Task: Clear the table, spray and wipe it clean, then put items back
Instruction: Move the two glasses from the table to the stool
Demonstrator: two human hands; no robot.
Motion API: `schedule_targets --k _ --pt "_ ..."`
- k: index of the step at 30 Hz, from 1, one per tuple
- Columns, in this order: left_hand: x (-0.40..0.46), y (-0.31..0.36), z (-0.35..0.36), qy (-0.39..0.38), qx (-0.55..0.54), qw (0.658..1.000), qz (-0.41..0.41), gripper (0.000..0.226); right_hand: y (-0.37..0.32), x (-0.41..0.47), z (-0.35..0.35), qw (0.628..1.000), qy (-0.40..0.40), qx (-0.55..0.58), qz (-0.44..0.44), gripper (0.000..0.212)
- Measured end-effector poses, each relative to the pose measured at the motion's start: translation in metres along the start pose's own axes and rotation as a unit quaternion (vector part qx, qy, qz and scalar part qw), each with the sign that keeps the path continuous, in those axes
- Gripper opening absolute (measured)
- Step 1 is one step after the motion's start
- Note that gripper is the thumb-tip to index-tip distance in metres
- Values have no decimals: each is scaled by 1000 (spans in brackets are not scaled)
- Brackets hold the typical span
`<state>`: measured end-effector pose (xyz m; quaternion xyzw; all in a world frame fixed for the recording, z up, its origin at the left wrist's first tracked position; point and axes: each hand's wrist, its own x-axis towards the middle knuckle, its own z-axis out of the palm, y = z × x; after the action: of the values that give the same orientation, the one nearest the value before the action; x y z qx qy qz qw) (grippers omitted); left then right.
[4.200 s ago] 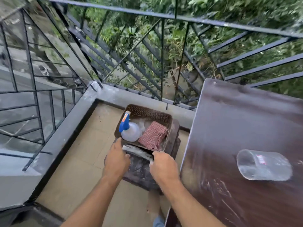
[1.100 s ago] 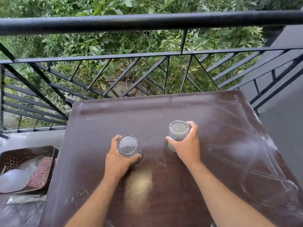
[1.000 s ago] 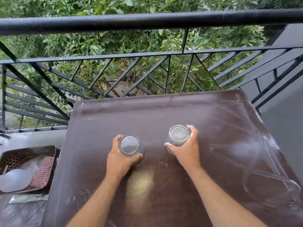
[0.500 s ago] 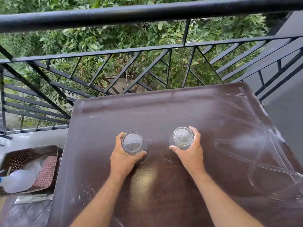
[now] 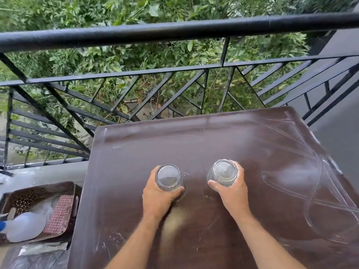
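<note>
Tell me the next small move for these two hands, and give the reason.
Probably lift both glasses off the table and carry them aside. The left hand grips the left glass, the right hand grips the right glass, and the dusty top can't be sprayed until cleared.

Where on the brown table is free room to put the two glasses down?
Bare: the far strip of the table toward the railing, and the left edge beside the basket. Crowded: the middle, with both glasses, left hand and right hand, and the right side under the clear jug.
</note>
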<state>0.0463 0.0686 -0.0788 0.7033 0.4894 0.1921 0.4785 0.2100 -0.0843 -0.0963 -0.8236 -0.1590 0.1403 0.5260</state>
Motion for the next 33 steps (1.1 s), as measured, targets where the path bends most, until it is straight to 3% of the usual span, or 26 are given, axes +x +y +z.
schedule_targets --k 6,13,16,33 --pt "2 -16 -37 -9 -41 999 10 78 -26 -38 36 1000 23 -10 -6 89" --pt "5 -52 -146 8 -39 999 8 87 -78 -86 113 1000 10 0 -13 90" --pt "9 -72 -195 24 -25 999 26 80 -103 -105 151 1000 -3 9 -12 90" --pt "-20 -218 -407 125 -53 991 -6 84 -184 -243 355 983 -153 78 -58 88"
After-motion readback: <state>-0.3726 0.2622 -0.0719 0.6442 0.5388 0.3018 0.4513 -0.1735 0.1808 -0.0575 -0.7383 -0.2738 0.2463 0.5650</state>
